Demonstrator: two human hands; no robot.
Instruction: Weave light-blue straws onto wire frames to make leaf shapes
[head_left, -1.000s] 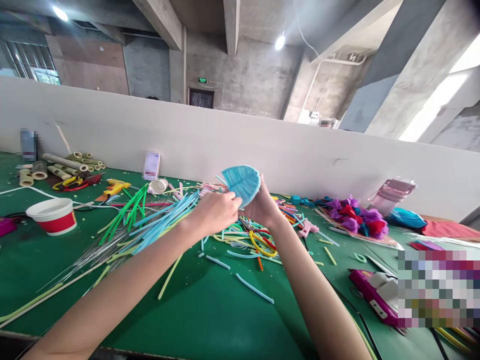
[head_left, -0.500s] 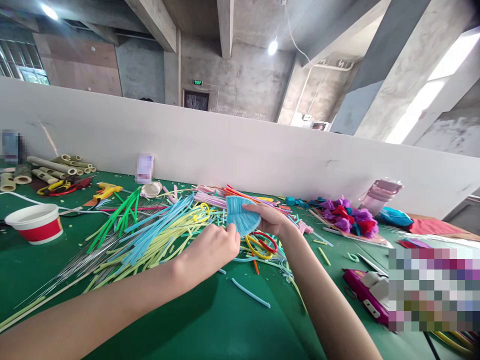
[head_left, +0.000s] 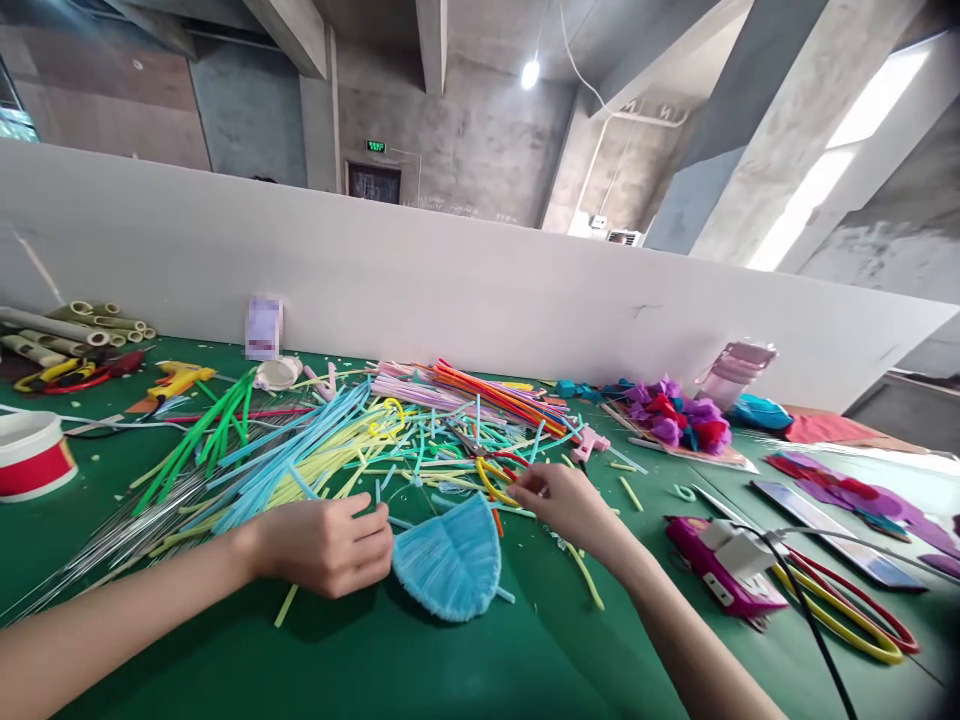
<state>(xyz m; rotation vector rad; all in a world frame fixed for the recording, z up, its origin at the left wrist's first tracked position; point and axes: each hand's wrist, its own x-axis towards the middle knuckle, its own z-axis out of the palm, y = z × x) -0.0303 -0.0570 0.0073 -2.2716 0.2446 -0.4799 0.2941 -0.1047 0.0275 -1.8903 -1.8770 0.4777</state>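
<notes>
A light-blue fuzzy leaf shape made of pipe cleaners lies on the green table in front of me, a short stem end poking out at its lower right. Just left of it is my left hand, fingers loosely bent and apart, with nothing seen in them. My right hand reaches in from the right, its thumb and fingertips closed at the handles of the scissors. Those handles are yellow and red; the blades point away among cut pipe-cleaner pieces.
Blue, yellow, and green pipe cleaners are heaped behind my hands, with orange ones beyond. A paper cup, glue gun and bamboo pieces stand left. Right are a purple-red felt pile, power strip and cable.
Both hands have let go of the blue leaf shape, which now lies nearer me on the table. My left hand moved left; my right hand came down to the scissors. The view shifted right.
</notes>
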